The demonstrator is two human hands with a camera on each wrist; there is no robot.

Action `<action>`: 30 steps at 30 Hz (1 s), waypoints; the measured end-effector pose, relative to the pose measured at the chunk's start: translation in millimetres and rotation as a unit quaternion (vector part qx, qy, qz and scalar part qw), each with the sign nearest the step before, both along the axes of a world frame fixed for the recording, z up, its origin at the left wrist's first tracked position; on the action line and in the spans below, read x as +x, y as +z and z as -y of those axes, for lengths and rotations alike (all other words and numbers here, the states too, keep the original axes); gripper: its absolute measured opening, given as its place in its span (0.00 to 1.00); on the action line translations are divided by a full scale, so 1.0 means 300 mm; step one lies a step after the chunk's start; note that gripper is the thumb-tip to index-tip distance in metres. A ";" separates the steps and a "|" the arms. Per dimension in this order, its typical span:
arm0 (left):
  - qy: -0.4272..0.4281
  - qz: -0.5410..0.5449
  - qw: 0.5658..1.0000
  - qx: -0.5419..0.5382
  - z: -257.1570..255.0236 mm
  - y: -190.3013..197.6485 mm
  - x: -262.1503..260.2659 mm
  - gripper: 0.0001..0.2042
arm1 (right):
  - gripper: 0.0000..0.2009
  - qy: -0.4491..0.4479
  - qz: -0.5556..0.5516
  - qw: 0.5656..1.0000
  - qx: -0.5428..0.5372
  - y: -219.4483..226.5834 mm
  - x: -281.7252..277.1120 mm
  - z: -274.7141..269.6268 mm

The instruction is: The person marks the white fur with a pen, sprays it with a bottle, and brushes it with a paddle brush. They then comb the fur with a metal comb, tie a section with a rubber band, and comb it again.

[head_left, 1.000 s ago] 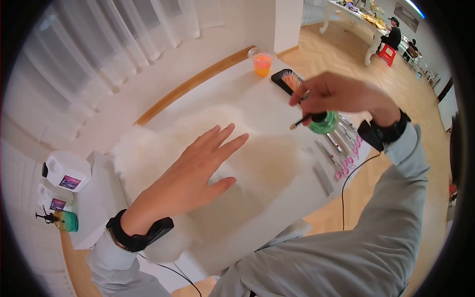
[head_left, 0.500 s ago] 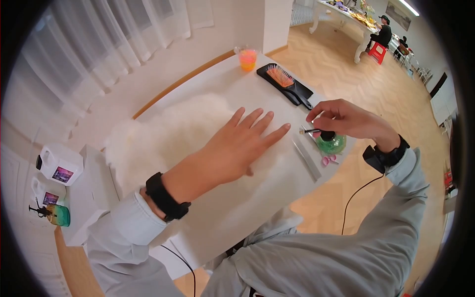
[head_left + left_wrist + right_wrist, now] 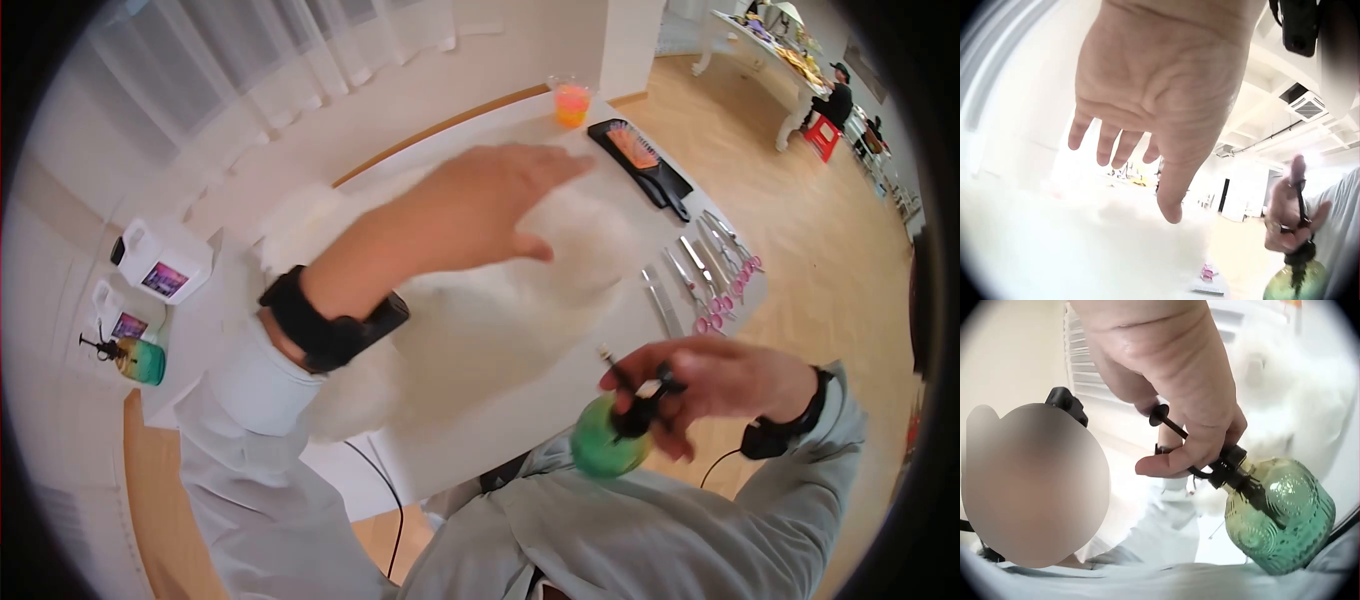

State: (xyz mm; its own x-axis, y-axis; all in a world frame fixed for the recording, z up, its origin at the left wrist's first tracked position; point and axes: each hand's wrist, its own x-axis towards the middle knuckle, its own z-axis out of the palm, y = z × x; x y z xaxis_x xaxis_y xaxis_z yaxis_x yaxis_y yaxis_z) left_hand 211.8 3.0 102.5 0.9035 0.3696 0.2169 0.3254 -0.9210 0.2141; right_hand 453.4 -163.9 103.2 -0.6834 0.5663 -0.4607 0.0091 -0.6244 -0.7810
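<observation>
A green glass spray bottle (image 3: 606,440) with a black pump hangs tilted near the person's lap. The right hand (image 3: 715,385) grips it by the neck, fingers curled round the pump; in the right wrist view the bottle (image 3: 1282,515) is yellow above and green below, and the thumb is by the plunger (image 3: 1159,415). The left hand (image 3: 460,205) is held over white fluffy fur (image 3: 570,240) with its fingers extended and nothing in it. In the left wrist view the left palm (image 3: 1160,81) shows with spread fingers.
An orange-bristled brush (image 3: 632,147) lies on a black tray, beside a cup (image 3: 571,104). Pink-handled scissors (image 3: 748,268) and a metal comb (image 3: 662,300) lie at the table's right. White jugs (image 3: 165,262) and another spray bottle (image 3: 141,360) stand left. A seated person (image 3: 836,100) is far off.
The right hand has brought the bottle down from the tools toward the lap. The left hand has moved toward the table's far side. The head view has shifted.
</observation>
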 end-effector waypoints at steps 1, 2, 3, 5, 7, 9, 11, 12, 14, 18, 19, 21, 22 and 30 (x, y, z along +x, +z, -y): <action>0.027 0.012 1.000 0.002 -0.002 0.020 -0.043 0.34 | 0.24 0.018 -0.009 1.000 -0.024 -0.002 -0.050 -0.002; 0.056 -0.008 0.998 0.024 0.001 0.031 -0.091 0.31 | 0.24 0.024 -0.013 0.999 -0.023 -0.006 -0.095 -0.006; 0.059 -0.011 0.998 0.025 0.009 0.045 -0.139 0.31 | 0.23 0.030 -0.038 0.998 -0.027 -0.012 -0.136 -0.011; 0.140 -0.126 0.981 -0.054 0.042 0.081 -0.224 0.27 | 0.21 0.040 -0.063 0.997 -0.029 -0.014 -0.193 -0.026; 0.127 -0.130 0.978 -0.103 0.056 0.052 -0.311 0.25 | 0.20 -0.015 -0.121 0.991 -0.051 -0.014 -0.236 -0.046; 0.114 -0.130 0.973 -0.153 0.085 0.015 -0.381 0.23 | 0.19 -0.033 -0.143 0.987 -0.070 -0.034 -0.255 -0.084; 0.127 -0.174 0.965 -0.149 0.129 -0.005 -0.426 0.18 | 0.18 -0.101 -0.080 0.991 -0.044 -0.069 -0.260 -0.126; 0.150 -0.218 0.951 -0.162 0.141 -0.006 -0.442 0.14 | 0.18 -0.121 -0.057 0.990 -0.051 -0.080 -0.259 -0.141; 0.160 -0.245 0.944 -0.151 0.167 0.015 -0.457 0.12 | 0.18 -0.133 -0.035 0.988 -0.069 -0.035 -0.268 -0.150; 0.172 -0.181 0.956 -0.154 0.188 -0.001 -0.482 0.12 | 0.18 -0.140 -0.030 0.986 -0.091 0.008 -0.276 -0.159; 0.176 -0.181 0.955 -0.156 0.193 -0.032 -0.486 0.12 | 0.18 -0.135 -0.029 0.986 -0.093 0.000 -0.286 -0.164; 0.086 -0.100 0.988 -0.079 0.208 -0.119 -0.481 0.15 | 0.21 -0.117 0.032 0.991 -0.054 -0.035 -0.306 -0.180; 0.089 -0.100 0.988 -0.082 0.219 -0.125 -0.467 0.15 | 0.21 -0.114 0.033 0.991 -0.057 -0.059 -0.317 -0.189; 0.138 -0.211 0.957 -0.145 0.255 -0.025 -0.495 0.07 | 0.23 -0.041 -0.023 0.989 -0.137 -0.173 -0.459 -0.213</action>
State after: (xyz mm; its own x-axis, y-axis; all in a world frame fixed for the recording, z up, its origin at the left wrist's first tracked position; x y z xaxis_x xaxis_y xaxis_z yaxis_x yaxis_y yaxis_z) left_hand 63.3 -73.5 95.1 0.7473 0.5960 -0.2937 0.6615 -0.7091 0.2441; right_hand 315.6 -100.1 51.3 -0.6641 0.4791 -0.5740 -0.0830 -0.8102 -0.5803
